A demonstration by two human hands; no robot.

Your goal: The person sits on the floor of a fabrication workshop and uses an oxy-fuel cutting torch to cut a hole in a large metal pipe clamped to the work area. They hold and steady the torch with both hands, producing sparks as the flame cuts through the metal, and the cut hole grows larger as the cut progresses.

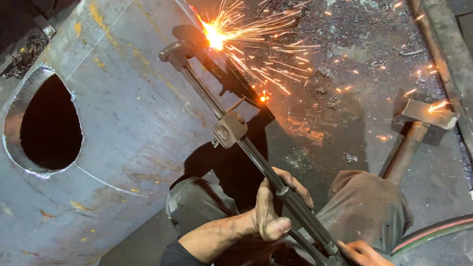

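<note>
While sparks fly off the edge of the big steel cylinder, the long cutting torch reaches up to it from between the person's knees. It looks stiff, metal and fairly heavy, hot at the tip, so it is best held low on the tubes. The left hand has its fingers closed round the tubes; the right hand sits at the torch's base, grip unclear. A hammer lies on the floor.

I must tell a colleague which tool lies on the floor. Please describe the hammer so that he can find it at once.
Start from the big grey steel cylinder and look right, past the sparks. The hammer lies on the dark floor near the right edge. Unlike the long cutting torch, no hand holds it, and it has a flat steel head on a rusty handle.
</note>
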